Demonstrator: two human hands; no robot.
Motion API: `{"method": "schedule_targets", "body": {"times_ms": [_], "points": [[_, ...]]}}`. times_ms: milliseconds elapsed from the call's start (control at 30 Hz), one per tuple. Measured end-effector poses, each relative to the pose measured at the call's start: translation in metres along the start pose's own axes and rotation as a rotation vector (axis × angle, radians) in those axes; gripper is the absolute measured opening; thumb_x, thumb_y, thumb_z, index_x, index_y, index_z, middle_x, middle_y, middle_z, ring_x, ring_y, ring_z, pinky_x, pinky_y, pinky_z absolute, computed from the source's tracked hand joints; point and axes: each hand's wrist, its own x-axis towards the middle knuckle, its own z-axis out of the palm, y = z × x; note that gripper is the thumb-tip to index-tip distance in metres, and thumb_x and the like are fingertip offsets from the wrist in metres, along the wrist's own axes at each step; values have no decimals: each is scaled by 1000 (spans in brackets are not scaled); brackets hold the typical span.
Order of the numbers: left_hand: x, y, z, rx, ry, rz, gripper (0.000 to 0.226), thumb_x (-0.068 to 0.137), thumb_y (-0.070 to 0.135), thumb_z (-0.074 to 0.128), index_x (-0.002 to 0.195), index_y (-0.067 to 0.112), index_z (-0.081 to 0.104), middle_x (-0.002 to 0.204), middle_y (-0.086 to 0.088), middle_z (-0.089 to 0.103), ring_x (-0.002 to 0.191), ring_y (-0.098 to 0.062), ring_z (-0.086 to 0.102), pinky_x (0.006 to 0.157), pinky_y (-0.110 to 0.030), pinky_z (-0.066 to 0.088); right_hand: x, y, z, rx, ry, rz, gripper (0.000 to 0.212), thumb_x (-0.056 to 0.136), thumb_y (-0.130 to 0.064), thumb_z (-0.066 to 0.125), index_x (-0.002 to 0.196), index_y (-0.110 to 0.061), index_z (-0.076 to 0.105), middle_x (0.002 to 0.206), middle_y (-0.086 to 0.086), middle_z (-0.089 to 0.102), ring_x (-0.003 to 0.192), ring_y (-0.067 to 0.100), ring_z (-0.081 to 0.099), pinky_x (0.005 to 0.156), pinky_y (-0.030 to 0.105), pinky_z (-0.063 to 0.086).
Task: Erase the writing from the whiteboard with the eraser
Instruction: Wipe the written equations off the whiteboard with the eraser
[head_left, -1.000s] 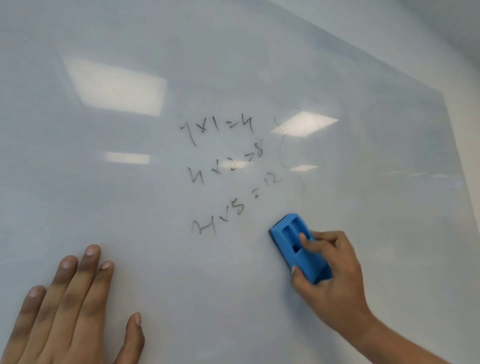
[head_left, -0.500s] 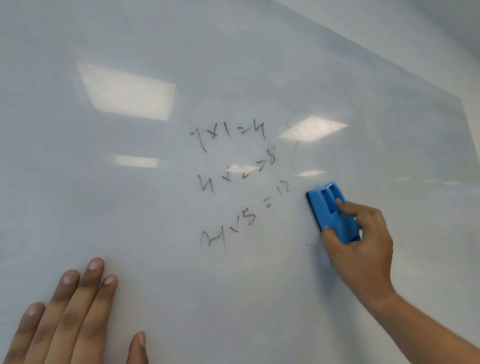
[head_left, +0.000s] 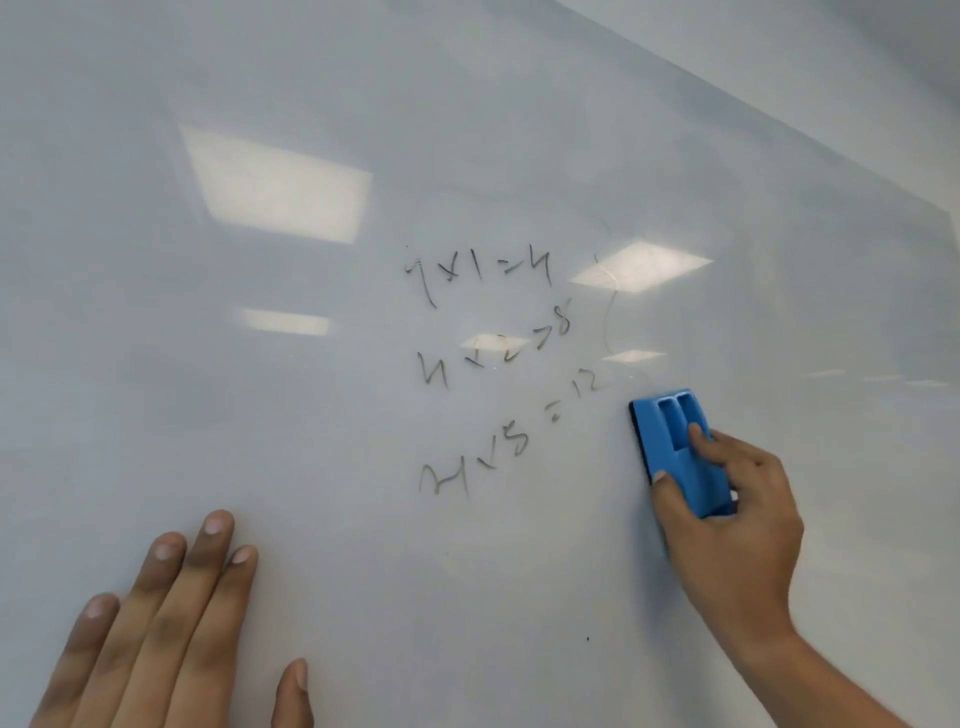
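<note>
A glossy whiteboard fills the view. Three lines of faint grey writing sit near its middle, each a short sum. A thin curved pen stroke runs just right of them. My right hand grips a blue eraser and presses it flat on the board, just right of and below the "12" at the end of the third line. My left hand rests flat on the board at the lower left, fingers spread, holding nothing.
Ceiling lights reflect as bright patches on the board. The board's top edge slants across the upper right, with pale wall beyond it. A tiny dark speck marks the board low down.
My right hand moved the eraser up and to the right, from below the third line to beside the "12". The writing looks the same. My left hand stayed flat.
</note>
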Motion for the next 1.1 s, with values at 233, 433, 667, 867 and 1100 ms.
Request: {"method": "schedule_targets", "body": {"times_ms": [233,433,667,867,1100], "points": [[4,4,-6,104,-33,10,67,81,47,41,134,7,47,154,-2,35,150,-14,23,109,-54,32,-94,-82,5,-47,-622,-435,17,89,-72,61,91,-59,72,100,-21,71,83,-1,62,81,12,47],[5,5,-5,137,-20,37,66,80,46,42,130,5,52,148,-7,45,144,-22,32,119,-37,20,-26,-54,26,2,-129,-239,43,76,-42,70,116,-27,72,117,-8,57,102,13,55,82,42,56],[3,6,-12,130,-34,20,65,81,42,44,132,4,53,145,-14,51,142,-27,36,117,-41,23,-73,-89,30,46,-356,-652,43,71,-31,79,113,-24,71,116,9,67,85,24,61,73,35,55],[2,2,-13,147,-38,55,67,82,42,46,137,4,51,152,-11,45,143,-28,37,116,-45,27,19,-56,22,7,-209,-322,42,72,-42,69,110,-24,72,114,2,65,101,25,63,92,39,53],[0,1,-11,125,-37,44,69,81,44,45,139,6,48,158,-3,35,146,-25,32,114,-48,29,11,-52,19,31,-202,-239,34,66,-38,67,100,-32,64,113,-5,62,100,22,61,94,38,52]]}}
